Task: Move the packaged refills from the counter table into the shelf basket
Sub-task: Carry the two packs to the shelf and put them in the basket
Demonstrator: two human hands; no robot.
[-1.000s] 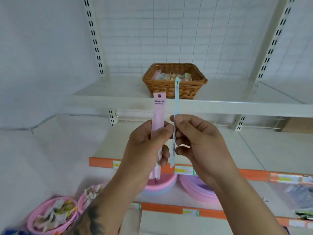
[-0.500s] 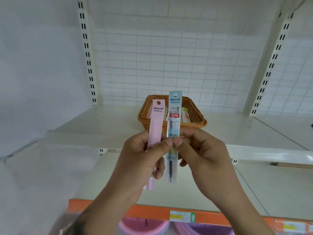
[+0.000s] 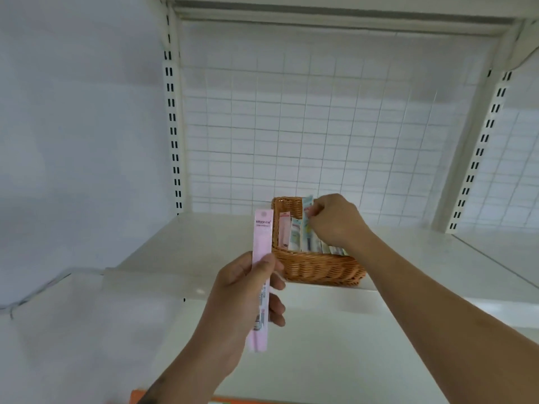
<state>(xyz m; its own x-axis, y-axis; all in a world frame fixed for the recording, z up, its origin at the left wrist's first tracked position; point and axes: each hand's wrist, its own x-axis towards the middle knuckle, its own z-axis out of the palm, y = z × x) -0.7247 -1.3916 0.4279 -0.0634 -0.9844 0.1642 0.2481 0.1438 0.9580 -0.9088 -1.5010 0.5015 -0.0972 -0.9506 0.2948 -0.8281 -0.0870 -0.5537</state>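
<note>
A brown wicker basket (image 3: 318, 269) stands on the white shelf (image 3: 204, 243) and holds several packaged refills (image 3: 294, 234) standing on end. My right hand (image 3: 335, 220) reaches over the basket and pinches a light blue packaged refill (image 3: 306, 205) at its top, with the pack's lower end down among the others. My left hand (image 3: 245, 295) is in front of the shelf edge, left of the basket, and grips a long pink packaged refill (image 3: 261, 258) upright.
A white wire grid panel (image 3: 320, 126) backs the shelf. Slotted uprights (image 3: 173, 126) rise at the left and at the right (image 3: 481, 150). Another shelf board runs overhead. An orange price strip (image 3: 140, 396) shows at the bottom edge.
My right hand has carried the blue refill away from my left hand and up into the basket. The view has tilted upward, so the lower shelves and pink tubs are out of sight.
</note>
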